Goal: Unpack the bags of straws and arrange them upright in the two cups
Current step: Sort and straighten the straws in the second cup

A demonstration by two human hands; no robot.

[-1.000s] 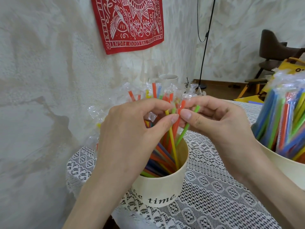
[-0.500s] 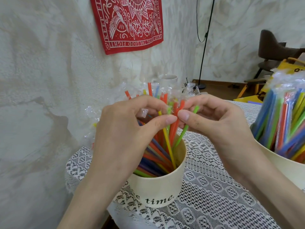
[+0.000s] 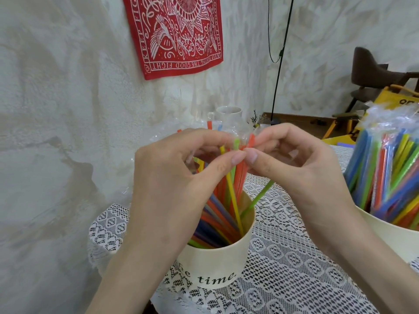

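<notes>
a cream cup (image 3: 217, 266) with "time." printed on its front stands on a white lace tablecloth (image 3: 283, 268), near the table's left edge, and holds a loose fan of coloured straws (image 3: 229, 200) in red, orange, yellow, green and blue, leaning at different angles rather than standing straight. both hands meet over the cup at the straw tops. the left hand (image 3: 167, 184) has its fingers curled, with thumb and forefinger pinching the upper ends of the straws, a yellow one and a green tip showing just at the thumb. the right hand (image 3: 301, 168) is curled the same way, its thumb tip touching the left thumb tip, pinching the tops of the orange straws together with a bit of crinkled clear plastic wrap (image 3: 240, 130) that sticks up between the two hands. one green straw slants out from under the right hand down to the cup's rim. a second cream cup (image 3: 390, 241) sits at the right edge of the table, well apart from the first, packed with straws still inside a clear plastic bag (image 3: 390, 164). behind, a red bandana (image 3: 174, 32) hangs on the pale textured wall, a white mug (image 3: 229, 112) stands at the back of the table, and a dark chair (image 3: 371, 71) sits in the far right corner.
</notes>
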